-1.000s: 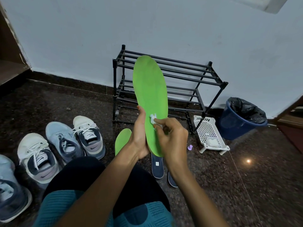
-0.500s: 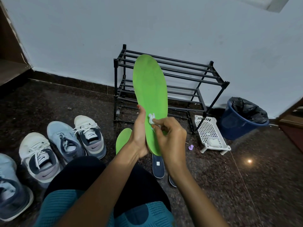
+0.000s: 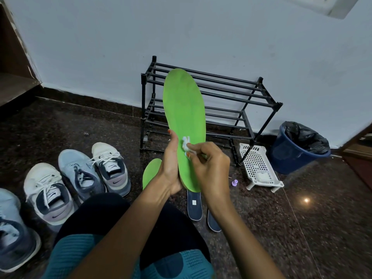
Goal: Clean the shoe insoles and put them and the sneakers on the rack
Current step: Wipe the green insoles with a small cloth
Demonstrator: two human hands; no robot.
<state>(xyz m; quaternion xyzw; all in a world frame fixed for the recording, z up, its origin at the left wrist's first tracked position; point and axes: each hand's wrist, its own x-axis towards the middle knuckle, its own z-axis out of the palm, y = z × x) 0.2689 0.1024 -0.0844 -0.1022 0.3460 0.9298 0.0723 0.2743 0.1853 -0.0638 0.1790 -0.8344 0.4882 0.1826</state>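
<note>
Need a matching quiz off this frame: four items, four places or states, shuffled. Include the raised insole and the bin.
Items
1. raised green insole
2. white wad
3. dark blue insoles
4. blue bin

States
A. lined with a black bag
B. pinched by the right hand
C. lying on the floor
D. gripped by the left hand

Pairs: 1-D, 2-B, 3-C, 4-A

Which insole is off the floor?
The long green insole, gripped upright by the left hand while the right hand presses a white wad on it. The other green insole and two navy insoles lie on the floor.
</note>
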